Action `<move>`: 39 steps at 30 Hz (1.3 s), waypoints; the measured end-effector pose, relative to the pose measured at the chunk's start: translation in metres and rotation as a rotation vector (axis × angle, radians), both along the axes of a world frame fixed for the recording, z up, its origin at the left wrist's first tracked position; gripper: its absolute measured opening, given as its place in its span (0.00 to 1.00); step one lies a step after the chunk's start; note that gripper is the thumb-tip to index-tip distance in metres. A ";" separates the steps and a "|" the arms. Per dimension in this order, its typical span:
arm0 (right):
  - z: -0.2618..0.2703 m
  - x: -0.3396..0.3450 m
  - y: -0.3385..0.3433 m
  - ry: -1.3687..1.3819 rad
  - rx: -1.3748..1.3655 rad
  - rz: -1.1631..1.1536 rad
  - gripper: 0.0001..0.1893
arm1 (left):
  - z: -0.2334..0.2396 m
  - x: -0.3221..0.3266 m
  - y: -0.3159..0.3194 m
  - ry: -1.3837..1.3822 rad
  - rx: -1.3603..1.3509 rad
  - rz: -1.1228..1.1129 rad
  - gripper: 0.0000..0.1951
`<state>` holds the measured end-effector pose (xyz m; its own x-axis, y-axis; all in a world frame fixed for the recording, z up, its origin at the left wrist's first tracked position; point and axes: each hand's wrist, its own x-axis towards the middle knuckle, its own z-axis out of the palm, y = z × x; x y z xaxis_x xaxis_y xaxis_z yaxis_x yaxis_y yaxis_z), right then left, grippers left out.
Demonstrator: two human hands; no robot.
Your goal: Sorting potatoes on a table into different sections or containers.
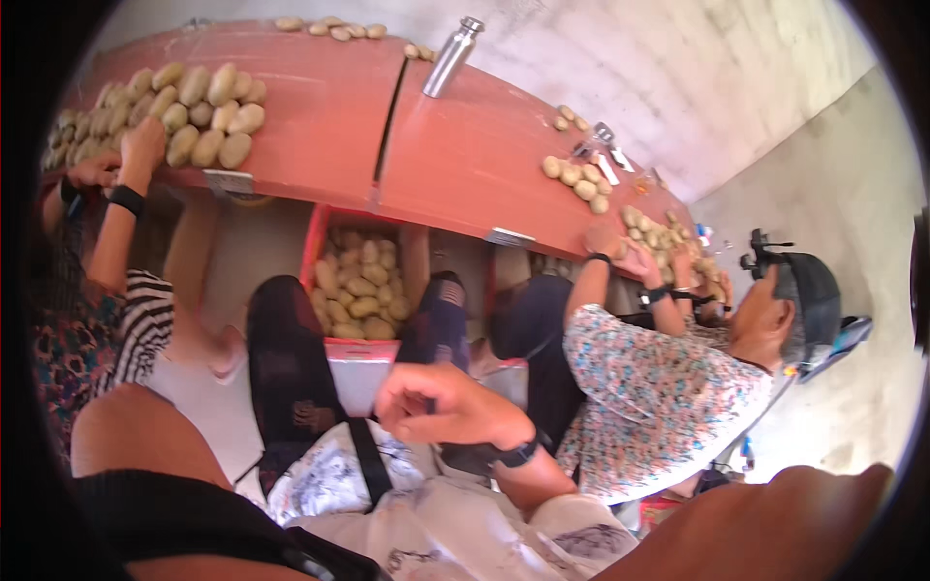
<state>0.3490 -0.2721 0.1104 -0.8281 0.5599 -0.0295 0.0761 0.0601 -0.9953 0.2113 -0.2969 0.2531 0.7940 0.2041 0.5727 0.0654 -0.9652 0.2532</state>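
My right hand (450, 410) hovers above my lap, fingers loosely curled and a dark wristband behind it. A small dark spot shows among its fingers; whether it is an object or a gap, I cannot tell. Very close to the camera at lower left is what looks like my left hand (145, 436), with a wide black band around the wrist. Its fingers are hidden. Between my dark-trousered knees stands a red-rimmed crate (311, 247) holding many potatoes (363, 287), partly under the table (312, 123). Neither hand visibly touches the potatoes.
Potato piles lie at the table's left (207, 112) and right (581, 178). A steel bottle (454, 58) stands near the far edge. Co-workers sit on both sides; one wears a floral shirt (654, 407). Blurred skin (755, 530) fills the lower right; whose is unclear.
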 end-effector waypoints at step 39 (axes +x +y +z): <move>-0.070 0.017 0.029 -0.094 -0.103 -0.125 0.07 | -0.006 0.014 0.037 -0.016 -0.129 -0.189 0.33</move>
<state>0.3659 -0.2431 0.0407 -0.7429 0.6486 -0.1656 0.1691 -0.0576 -0.9839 0.2250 -0.2598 0.2467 0.8164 0.1244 0.5640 -0.1187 -0.9196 0.3746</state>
